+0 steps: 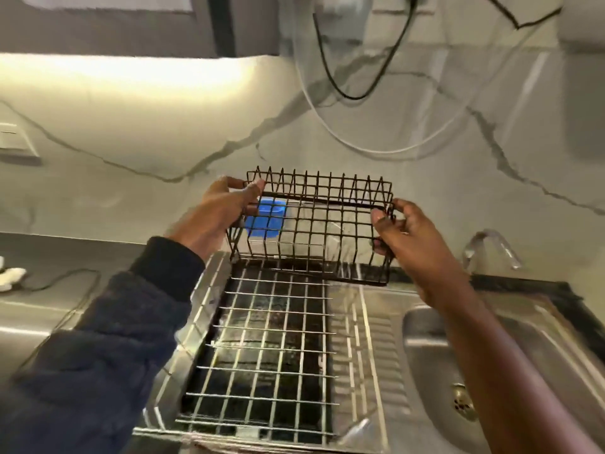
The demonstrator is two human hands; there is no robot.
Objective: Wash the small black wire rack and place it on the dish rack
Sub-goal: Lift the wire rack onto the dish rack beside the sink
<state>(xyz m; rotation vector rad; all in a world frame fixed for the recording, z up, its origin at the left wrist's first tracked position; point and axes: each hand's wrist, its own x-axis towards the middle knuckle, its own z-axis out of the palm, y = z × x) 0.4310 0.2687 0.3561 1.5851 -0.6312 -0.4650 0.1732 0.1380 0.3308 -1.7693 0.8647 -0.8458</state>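
Note:
I hold the small black wire rack point(314, 224) in the air with both hands, just above the far end of the silver dish rack point(262, 348). My left hand point(216, 214) grips its left end and my right hand point(402, 234) grips its right end. The wire rack is tilted, its open side turned toward me. The dish rack is a metal grid over a dark tray and sits on the draining board left of the sink.
The steel sink basin point(435, 348) with its drain point(463, 404) lies at the right, and the tap point(491, 247) stands behind it. A blue container point(265, 221) shows through the wire rack. Black and white cables point(353, 93) hang on the marble wall. A cable point(59, 283) crosses the left counter.

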